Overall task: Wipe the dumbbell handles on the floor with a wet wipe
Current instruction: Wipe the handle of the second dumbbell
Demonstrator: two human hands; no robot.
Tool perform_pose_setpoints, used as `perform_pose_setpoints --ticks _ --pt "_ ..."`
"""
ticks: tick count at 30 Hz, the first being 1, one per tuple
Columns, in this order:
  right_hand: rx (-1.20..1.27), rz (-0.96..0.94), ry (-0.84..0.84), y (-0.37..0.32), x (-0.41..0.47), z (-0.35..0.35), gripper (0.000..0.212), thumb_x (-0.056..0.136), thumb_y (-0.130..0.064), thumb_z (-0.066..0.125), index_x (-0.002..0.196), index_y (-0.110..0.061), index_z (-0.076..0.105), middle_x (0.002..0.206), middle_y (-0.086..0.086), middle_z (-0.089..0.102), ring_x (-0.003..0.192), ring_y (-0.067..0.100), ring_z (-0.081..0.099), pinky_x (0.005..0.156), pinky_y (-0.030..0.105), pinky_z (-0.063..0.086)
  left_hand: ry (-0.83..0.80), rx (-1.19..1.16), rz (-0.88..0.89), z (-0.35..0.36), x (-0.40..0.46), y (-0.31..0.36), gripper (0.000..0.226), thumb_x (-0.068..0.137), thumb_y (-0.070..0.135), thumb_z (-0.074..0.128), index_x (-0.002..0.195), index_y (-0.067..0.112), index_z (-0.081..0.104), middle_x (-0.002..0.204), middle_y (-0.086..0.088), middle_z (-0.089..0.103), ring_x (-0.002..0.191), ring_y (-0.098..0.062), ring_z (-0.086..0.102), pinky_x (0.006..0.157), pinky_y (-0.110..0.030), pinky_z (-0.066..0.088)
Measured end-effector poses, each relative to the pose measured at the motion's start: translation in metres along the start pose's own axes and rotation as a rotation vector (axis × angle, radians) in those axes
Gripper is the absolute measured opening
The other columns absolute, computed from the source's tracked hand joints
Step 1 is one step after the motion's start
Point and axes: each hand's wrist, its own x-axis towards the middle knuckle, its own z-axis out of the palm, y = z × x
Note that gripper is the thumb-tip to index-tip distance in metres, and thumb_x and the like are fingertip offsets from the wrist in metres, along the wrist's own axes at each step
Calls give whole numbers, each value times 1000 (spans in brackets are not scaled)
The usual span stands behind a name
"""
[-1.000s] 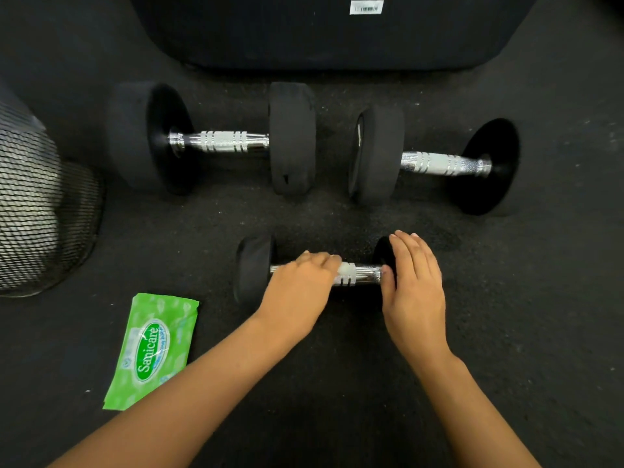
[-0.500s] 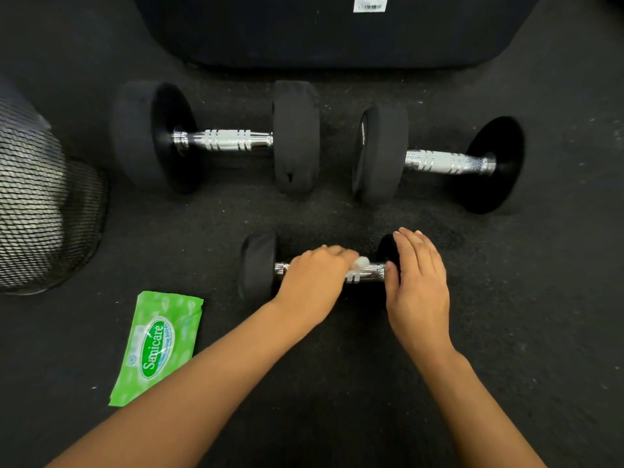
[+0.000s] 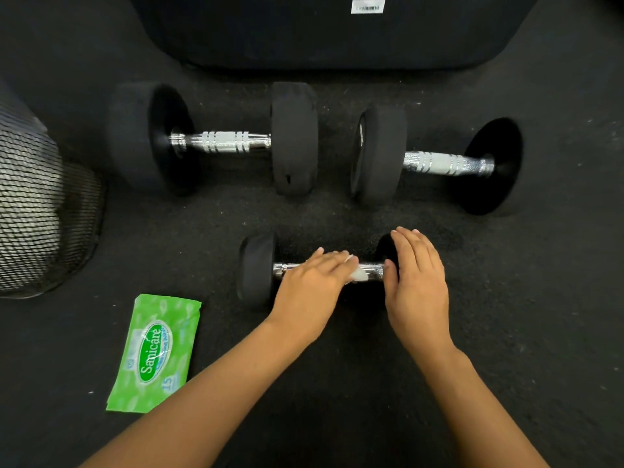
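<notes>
A small black dumbbell (image 3: 255, 268) with a chrome handle lies on the dark floor in front of me. My left hand (image 3: 312, 287) presses a white wet wipe (image 3: 358, 273) onto the middle of that handle. My right hand (image 3: 417, 282) rests flat on the dumbbell's right weight and steadies it, fingers together. Two bigger dumbbells lie farther back: one at the left (image 3: 219, 141) and one at the right (image 3: 439, 163), both with bare chrome handles.
A green pack of wet wipes (image 3: 153, 352) lies on the floor to the left of my left forearm. A black mesh bin (image 3: 37, 211) stands at the far left. A large dark padded object (image 3: 331, 28) with a white label spans the back.
My left hand has slid the wipe to the right along the small dumbbell's handle, toward my right hand. My right hand has stayed on the right weight.
</notes>
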Motion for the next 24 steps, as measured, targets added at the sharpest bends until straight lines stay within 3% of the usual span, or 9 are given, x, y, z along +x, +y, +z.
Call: perform_pose_setpoints --ticks 4,6,13,17,21,24 --pt "7 2 -10 0 -4 -1 39 88 -4 56 126 3 51 130 16 53 127 30 42 109 36 26 135 156 139 -3 -33 -13 36 80 3 44 108 -1 67 110 -18 66 103 -28 64 93 -42 48" --pt "7 5 -7 0 -5 -1 39 89 -5 54 127 2 50 131 15 52 128 29 41 110 37 26 168 214 159 -8 -39 -18 37 80 3 41 106 -2 67 109 -19 66 103 -29 64 91 -43 48" --pt "11 26 6 -3 -2 -2 42 85 0 61 126 3 51 129 16 54 126 31 43 108 38 28 122 193 235 -2 -12 -6 36 78 3 40 97 -3 70 100 -18 70 92 -28 68 83 -38 53" --pt "1 34 -12 -3 -3 -1 43 85 -1 61 126 3 51 130 16 53 127 31 42 108 36 26 -53 85 120 -8 10 4 35 81 15 42 102 7 69 99 -11 70 86 -27 69 68 -38 57" --pt "3 33 -31 -2 -2 -3 43 86 -4 59 127 2 50 131 16 52 128 30 41 108 37 26 -332 79 -119 -17 42 5 22 92 24 51 112 24 61 98 -4 65 92 -26 61 78 -39 49" --pt "18 29 -26 -1 -1 -3 41 88 -5 58 127 1 50 131 14 53 128 28 41 109 36 26 -307 -18 -200 -12 36 -1 23 95 28 48 115 28 60 103 -5 65 95 -26 60 80 -42 49"
